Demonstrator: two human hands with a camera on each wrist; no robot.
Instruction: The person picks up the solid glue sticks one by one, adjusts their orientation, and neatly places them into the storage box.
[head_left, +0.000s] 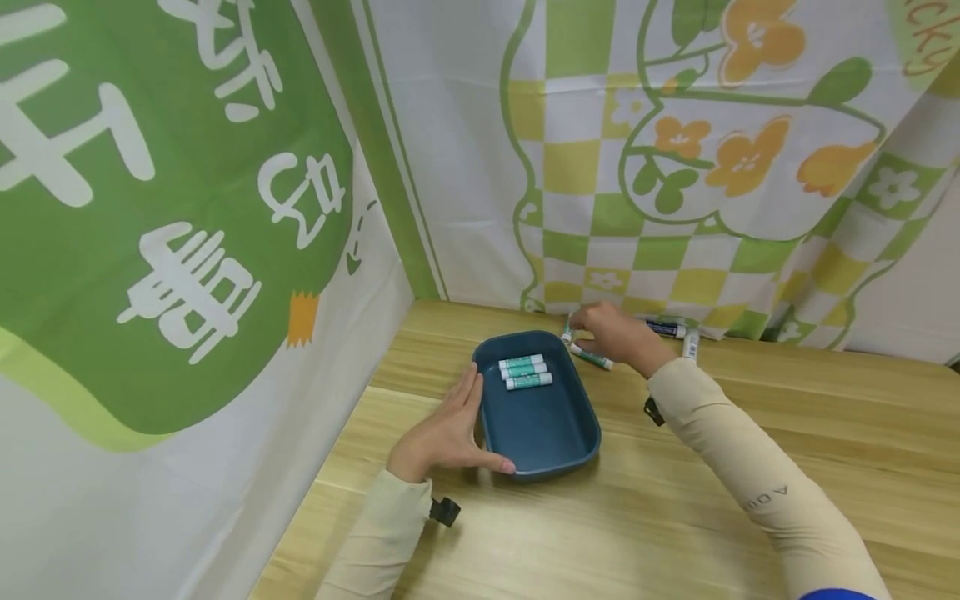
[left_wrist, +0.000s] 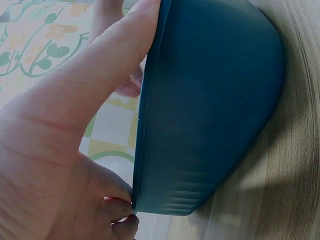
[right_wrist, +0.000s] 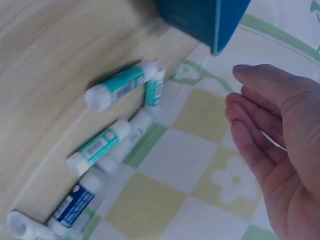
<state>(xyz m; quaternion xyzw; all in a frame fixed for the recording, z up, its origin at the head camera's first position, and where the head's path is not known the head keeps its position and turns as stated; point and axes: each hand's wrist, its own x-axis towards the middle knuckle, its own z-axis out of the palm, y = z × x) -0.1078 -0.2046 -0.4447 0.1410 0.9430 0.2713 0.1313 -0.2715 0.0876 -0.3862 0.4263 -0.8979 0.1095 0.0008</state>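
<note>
In the head view, a dark blue tray (head_left: 540,433) holds three teal-and-white glue sticks (head_left: 528,381) side by side at its far end. My left hand (head_left: 446,429) rests along the tray's left side, fingers spread and thumb at the near rim; the left wrist view shows the hand (left_wrist: 65,135) against the tray wall (left_wrist: 215,100). Beyond the tray's far right corner, my right hand (head_left: 618,337) is over a teal glue stick (head_left: 592,357). In the right wrist view the hand (right_wrist: 285,125) has loosely bent fingers and nothing visible between them, beside several glue sticks (right_wrist: 122,86).
A dark blue-labelled stick (head_left: 663,328) and a white one (head_left: 691,344) lie right of my right hand, by the foot of a checkered curtain (head_left: 645,250). Another green printed cloth (head_left: 225,275) hangs on the left. Everything stands on a wooden table (head_left: 675,508).
</note>
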